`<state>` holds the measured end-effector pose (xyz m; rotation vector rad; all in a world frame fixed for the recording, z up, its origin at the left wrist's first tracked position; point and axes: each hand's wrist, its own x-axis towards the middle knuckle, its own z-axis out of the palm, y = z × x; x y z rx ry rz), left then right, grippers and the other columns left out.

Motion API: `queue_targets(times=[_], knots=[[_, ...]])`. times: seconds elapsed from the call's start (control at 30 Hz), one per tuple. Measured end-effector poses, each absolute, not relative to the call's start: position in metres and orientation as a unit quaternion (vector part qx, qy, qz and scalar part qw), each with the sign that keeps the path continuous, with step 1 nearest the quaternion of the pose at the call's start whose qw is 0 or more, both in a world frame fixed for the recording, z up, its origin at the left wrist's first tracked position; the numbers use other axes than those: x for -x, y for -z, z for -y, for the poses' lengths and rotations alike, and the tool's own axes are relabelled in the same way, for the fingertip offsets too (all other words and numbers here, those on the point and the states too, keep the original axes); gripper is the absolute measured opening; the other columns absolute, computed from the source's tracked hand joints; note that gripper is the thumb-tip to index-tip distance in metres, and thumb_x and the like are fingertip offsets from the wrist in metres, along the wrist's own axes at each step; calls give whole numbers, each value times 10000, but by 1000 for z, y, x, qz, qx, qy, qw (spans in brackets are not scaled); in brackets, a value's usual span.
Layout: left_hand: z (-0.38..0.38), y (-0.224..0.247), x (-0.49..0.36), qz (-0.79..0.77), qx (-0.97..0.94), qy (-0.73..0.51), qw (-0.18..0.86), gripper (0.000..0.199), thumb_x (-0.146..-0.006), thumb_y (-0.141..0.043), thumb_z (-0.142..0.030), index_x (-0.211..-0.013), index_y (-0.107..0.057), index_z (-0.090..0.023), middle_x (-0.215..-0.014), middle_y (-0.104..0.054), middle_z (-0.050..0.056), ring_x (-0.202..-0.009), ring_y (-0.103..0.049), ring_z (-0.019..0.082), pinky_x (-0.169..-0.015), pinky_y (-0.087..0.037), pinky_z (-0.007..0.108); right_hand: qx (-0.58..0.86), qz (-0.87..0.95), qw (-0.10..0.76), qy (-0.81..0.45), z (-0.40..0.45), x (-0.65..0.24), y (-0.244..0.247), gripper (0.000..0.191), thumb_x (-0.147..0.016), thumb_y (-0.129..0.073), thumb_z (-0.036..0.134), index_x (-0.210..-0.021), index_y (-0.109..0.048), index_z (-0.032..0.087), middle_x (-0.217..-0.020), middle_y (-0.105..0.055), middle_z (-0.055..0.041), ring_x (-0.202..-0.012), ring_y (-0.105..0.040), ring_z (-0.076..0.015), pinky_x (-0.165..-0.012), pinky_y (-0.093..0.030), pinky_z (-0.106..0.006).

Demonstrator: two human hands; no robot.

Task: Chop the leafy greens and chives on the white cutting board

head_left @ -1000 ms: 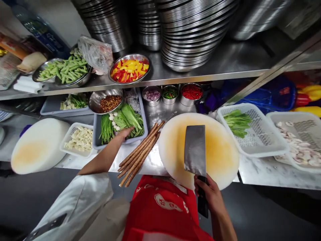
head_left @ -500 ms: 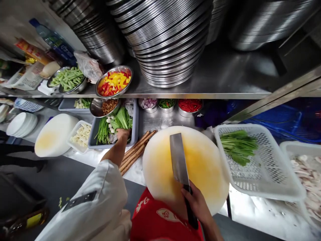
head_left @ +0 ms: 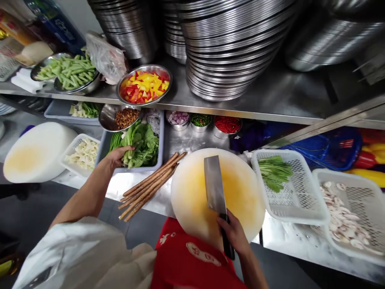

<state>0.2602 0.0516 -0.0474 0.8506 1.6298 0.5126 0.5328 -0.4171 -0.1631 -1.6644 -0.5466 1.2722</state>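
Observation:
My right hand (head_left: pixel 235 231) is wrapped round the black handle of a cleaver (head_left: pixel 215 186). Its broad blade lies over the round, yellow-stained cutting board (head_left: pixel 243 188). Over at the grey-blue tub (head_left: pixel 161 140), my left hand (head_left: pixel 119 155) grips the pale stems of a bunch of leafy greens (head_left: pixel 147 144). The leaves point right and cover much of the tub. Green stalks (head_left: pixel 115 140) show behind that hand. Long brown roots (head_left: pixel 150 185) lie between the tub and the board.
Right of the board are white baskets with cut greens (head_left: pixel 274 172) and sliced mushrooms (head_left: pixel 345 216). A steel shelf (head_left: pixel 270 108) above holds stacked plates (head_left: pixel 222 60) and a bowl of peppers (head_left: pixel 146 87). Small bowls of chillies (head_left: pixel 227 125) sit beneath. Another board (head_left: pixel 39 152) is far left.
My left hand has moved left within the tub and now holds the leafy bunch, which is spread out more. The view has shifted. The cleaver remains over the board in my right hand.

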Motion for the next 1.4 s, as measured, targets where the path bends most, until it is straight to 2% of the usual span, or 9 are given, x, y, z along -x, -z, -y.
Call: queue_targets(times=[0.17, 0.43, 0.63, 0.77, 0.87, 1.03, 1.13, 1.23, 1.4], knots=[[-42, 36, -245, -574, -302, -221, 729, 273, -627, -729, -254, -864, -679, -128, -654, -683, 92, -584, -671, 266, -529, -595, 397, 681, 204, 491, -504, 413, -521, 163, 323, -849, -622, 524, -858, -523, 217, -591, -546, 46, -489, -542, -150, -488, -436, -273], [-44, 54, -265, -601, -351, -254, 671, 328, -623, -704, -163, -941, -622, -157, -628, -645, 17, -509, -632, 199, -519, -590, 356, 700, 194, 519, -450, 402, -495, 156, 258, -817, -634, 447, -802, -514, 219, -550, -557, 45, -453, -523, -133, -476, -415, -258], [-44, 11, -236, -542, -337, -190, 746, 349, -690, -645, -218, -1022, -636, -111, -842, -721, 136, -637, -691, 242, -484, -572, 327, 692, 169, 549, -436, 398, -481, 154, 250, -787, -648, 432, -791, -517, 219, -535, -554, 49, -433, -515, -129, -456, -402, -255], [-16, -23, -208, -426, -400, -257, 770, 490, -646, -657, -284, -1123, -624, -178, -963, -733, 116, -747, -698, 273, -489, -552, 320, 678, 141, 575, -436, 398, -472, 158, 266, -772, -667, 434, -796, -517, 216, -546, -558, 50, -430, -520, -128, -455, -412, -259], [13, -32, -204, -364, -461, -305, 750, 598, -555, -713, -326, -1139, -623, -241, -1018, -730, 87, -938, -695, 351, -612, -598, 397, 660, 108, 594, -447, 398, -465, 160, 270, -772, -680, 423, -827, -525, 209, -616, -594, 40, -450, -536, -122, -456, -416, -257], [77, 3, -267, -363, -643, -204, 642, 652, -522, -765, -287, -1150, -611, -203, -985, -693, 76, -1016, -668, 355, -768, -592, 421, 608, 30, 640, -468, 409, -469, 148, 289, -752, -707, 400, -835, -500, 216, -703, -590, 43, -482, -514, -100, -433, -393, -239], [128, 42, -336, -313, -778, -146, 525, 781, -584, -751, -287, -1327, -531, -193, -1148, -662, 86, -1082, -648, 325, -891, -561, 408, 612, 18, 641, -463, 431, -485, 142, 302, -727, -716, 389, -813, -481, 220, -654, -561, 55, -464, -483, -95, -422, -383, -235], [181, 84, -399, -314, -869, -87, 372, 913, -665, -723, -278, -1503, -374, -173, -1358, -563, 168, -1186, -603, 367, -961, -523, 463, 635, 8, 636, -439, 462, -506, 141, 300, -714, -717, 383, -801, -480, 221, -607, -549, 62, -460, -483, -101, -424, -386, -234], [229, 143, -443, -301, -939, -7, 167, 917, -729, -750, -312, -1528, -350, -105, -1508, -420, 268, -1387, -398, 460, -1125, -347, 580, 667, 4, 627, -403, 512, -539, 144, 258, -757, -680, 400, -775, -491, 225, -520, -529, 68, -427, -468, -115, -434, -375, -251]])
